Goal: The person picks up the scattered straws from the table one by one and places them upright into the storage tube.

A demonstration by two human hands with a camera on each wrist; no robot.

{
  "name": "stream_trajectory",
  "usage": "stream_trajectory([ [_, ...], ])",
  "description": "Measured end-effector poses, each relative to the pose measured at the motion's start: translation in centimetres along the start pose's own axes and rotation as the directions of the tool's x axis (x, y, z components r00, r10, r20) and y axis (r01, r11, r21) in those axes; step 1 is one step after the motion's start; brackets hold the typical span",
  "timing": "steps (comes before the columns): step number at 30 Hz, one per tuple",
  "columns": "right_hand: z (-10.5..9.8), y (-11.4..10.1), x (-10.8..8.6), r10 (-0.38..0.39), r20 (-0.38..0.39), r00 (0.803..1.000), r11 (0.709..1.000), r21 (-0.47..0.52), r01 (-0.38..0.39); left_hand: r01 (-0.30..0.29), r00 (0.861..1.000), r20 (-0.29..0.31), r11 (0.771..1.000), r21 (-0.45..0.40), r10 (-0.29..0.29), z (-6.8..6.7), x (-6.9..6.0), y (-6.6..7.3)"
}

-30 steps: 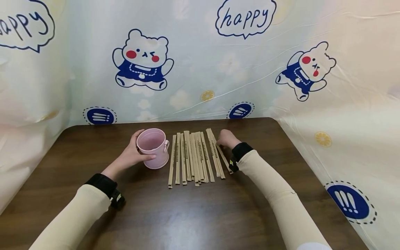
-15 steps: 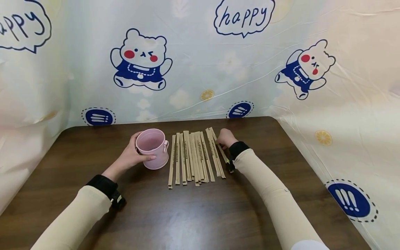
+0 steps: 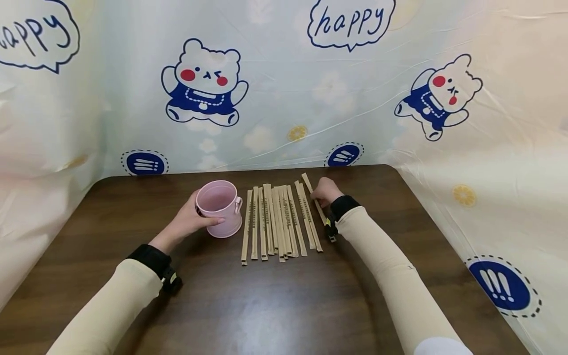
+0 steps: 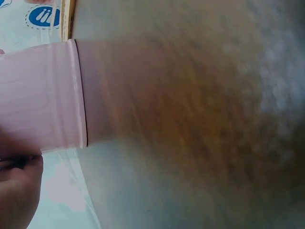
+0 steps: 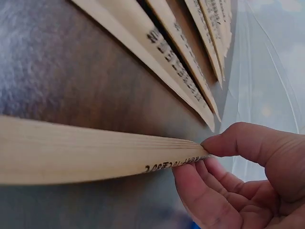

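A pink bucket (image 3: 230,215) with a small side handle stands on the table, its inside showing no contents from above. My left hand (image 3: 188,219) grips it from the left, thumb across the front; in the left wrist view the bucket wall (image 4: 38,95) is at the left. Right of the bucket lies a row of slim paper-wrapped straws (image 3: 287,222) with dark print. At the row's right end my right hand (image 3: 327,191) pinches one paper-wrapped straw (image 5: 95,150) between thumb and fingers. Its far end sticks up past the hand, apart from the others.
A dark brown wooden table (image 3: 248,315) carries everything. Behind it and at the sides hangs a pale curtain (image 3: 275,98) printed with bears and the word happy. Each wrist wears a black strap with a small camera.
My right hand has drawn the outermost straw slightly up and away from the row, so a gap shows beside it. The left hand and bucket stay put.
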State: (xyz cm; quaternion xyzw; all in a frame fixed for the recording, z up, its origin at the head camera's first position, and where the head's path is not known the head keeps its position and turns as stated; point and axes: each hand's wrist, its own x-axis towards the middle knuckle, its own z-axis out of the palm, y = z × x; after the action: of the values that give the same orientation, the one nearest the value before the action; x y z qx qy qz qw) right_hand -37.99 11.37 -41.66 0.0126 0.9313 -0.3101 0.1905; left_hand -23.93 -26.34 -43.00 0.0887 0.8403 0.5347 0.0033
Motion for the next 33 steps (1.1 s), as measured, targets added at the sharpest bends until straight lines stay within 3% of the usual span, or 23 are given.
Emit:
stream_trajectory([
  [6, -1.0, -0.1, -0.6, -0.072, -0.038, 0.997, 0.997, -0.006, 0.072, -0.013, 1.0, -0.003, 1.0, 0.009, 0.013, -0.1, 0.0, -0.3],
  [13, -2.1, -0.4, -1.3, -0.167, -0.139, 0.976, 0.976, 0.117, 0.183, -0.043, 0.999, -0.004, 0.999, -0.003, 0.043, 0.0, 0.1, -0.7],
  [19, -2.7, -1.1, -2.0, -0.211, -0.218, 0.953, 0.949, 0.186, 0.253, -0.018, 1.0, -0.006, 1.0, 0.002, 0.018, 0.0, 0.1, -0.8],
  [23, -3.3, -1.7, -2.7, -0.242, -0.278, 0.93, 0.932, 0.201, 0.303, -0.019, 1.0, 0.002, 1.0, 0.004, 0.019, 0.1, 0.2, -0.6],
  [33, -5.4, -3.9, -3.7, -0.318, -0.429, 0.846, 0.88, 0.198, 0.431, -0.006, 1.0, 0.008, 1.0, 0.009, 0.006, -0.2, 0.0, -0.5],
])
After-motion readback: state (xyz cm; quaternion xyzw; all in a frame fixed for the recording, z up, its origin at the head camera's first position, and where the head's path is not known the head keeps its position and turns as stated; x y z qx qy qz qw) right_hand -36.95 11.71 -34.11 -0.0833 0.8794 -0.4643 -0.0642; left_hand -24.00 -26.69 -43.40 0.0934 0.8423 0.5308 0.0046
